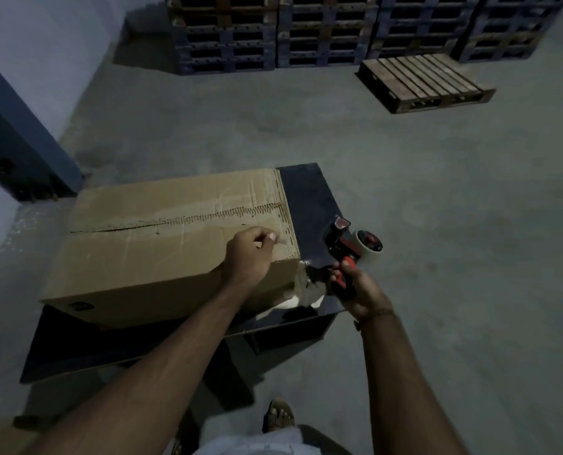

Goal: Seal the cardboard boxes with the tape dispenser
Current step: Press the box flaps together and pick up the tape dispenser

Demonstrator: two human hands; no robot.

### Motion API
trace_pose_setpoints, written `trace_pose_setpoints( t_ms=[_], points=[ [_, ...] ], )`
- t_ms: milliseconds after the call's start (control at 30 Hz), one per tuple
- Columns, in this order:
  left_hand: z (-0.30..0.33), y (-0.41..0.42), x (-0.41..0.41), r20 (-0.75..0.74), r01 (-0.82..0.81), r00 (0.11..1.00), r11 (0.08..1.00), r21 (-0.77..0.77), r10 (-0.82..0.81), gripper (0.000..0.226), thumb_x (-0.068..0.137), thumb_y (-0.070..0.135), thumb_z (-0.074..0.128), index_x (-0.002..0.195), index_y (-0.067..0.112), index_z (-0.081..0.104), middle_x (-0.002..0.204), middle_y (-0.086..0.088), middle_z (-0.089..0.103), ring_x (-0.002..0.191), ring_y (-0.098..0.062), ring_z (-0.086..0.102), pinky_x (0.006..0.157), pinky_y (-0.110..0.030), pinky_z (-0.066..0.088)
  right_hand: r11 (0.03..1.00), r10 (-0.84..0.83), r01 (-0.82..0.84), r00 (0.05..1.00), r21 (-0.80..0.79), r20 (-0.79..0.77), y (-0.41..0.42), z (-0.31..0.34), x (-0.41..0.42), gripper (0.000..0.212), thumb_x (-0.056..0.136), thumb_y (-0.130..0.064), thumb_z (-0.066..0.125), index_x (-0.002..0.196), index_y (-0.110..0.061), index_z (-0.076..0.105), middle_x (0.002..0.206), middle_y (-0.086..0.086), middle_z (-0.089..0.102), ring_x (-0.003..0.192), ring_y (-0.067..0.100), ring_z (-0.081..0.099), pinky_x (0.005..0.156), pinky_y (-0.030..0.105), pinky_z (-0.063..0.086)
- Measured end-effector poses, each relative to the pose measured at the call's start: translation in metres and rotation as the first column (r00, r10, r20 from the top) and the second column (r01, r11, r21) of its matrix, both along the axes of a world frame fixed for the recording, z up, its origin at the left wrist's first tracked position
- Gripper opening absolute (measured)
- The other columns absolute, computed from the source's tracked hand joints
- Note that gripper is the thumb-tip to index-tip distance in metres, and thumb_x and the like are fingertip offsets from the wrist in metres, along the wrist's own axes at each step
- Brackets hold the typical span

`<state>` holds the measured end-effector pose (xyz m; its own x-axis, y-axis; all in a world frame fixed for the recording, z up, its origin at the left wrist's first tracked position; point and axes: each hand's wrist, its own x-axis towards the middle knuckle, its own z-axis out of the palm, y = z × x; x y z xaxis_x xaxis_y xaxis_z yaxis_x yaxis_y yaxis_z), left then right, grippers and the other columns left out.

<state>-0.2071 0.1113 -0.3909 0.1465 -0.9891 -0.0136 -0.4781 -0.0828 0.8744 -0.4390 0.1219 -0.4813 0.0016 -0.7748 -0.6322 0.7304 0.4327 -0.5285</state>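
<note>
1. Your right hand (355, 284) is wrapped around the handle of the red-and-black tape dispenser (352, 254), held just off the cardboard box's right end.
2. Your left hand (250, 254) rests on the cardboard box (161, 238), fingertips curled at a tape end near its right edge.
3. The box lies on the dark worktop (309, 198); its top seam looks partly taped and ragged, so sealing seems unfinished.
4. Beyond, a wooden pallet (424, 82) lies before stacked blue pallets (326, 31).
</note>
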Motion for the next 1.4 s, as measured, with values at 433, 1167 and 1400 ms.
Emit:
trace_pose_setpoints(
  t_ms=[433, 1167, 1400],
  points=[
    [0.059, -0.021, 0.028, -0.703, 0.195, 0.683, 0.879, 0.436, 0.197, 0.06, 0.109, 0.049, 0.048, 0.158, 0.015, 0.039, 0.155, -0.012, 0.048, 0.126, -0.039, 0.061, 0.093, -0.054, 0.059, 0.895, 0.231, -0.366, 0.869, -0.255, -0.438, 0.013, 0.159, 0.044, 0.035, 0.108, -0.003, 0.052, 0.142, -0.007, 0.053, 0.108, 0.01, 0.067, 0.084, 0.026, 0.073, 0.065, 0.03, 0.062],
    [0.099, -0.038, 0.252, -0.923, 0.304, 0.259, 0.883, 0.357, 0.284, 0.056, 0.109, 0.045, 0.048, 0.138, -0.002, 0.06, 0.114, -0.029, 0.073, 0.088, -0.038, 0.079, 0.081, -0.049, 0.064, 0.689, 0.28, -0.667, 0.606, -0.283, -0.745, -0.002, 0.222, 0.25, 0.031, 0.103, -0.027, 0.064, 0.13, -0.012, 0.062, 0.093, 0.008, 0.066, 0.069, 0.019, 0.055, 0.063, 0.032, 0.048],
    [0.092, -0.039, 0.314, -0.922, 0.397, 0.308, 0.849, 0.348, 0.234, 0.058, 0.108, 0.052, 0.048, 0.124, -0.001, 0.067, 0.114, -0.029, 0.074, 0.085, -0.032, 0.076, 0.084, -0.047, 0.064, 0.705, 0.251, -0.666, 0.556, -0.244, -0.793, -0.01, 0.221, 0.296, 0.044, 0.109, -0.052, 0.043, 0.127, -0.021, 0.068, 0.092, 0.008, 0.07, 0.069, 0.019, 0.059, 0.063, 0.031, 0.051]
  ],
)
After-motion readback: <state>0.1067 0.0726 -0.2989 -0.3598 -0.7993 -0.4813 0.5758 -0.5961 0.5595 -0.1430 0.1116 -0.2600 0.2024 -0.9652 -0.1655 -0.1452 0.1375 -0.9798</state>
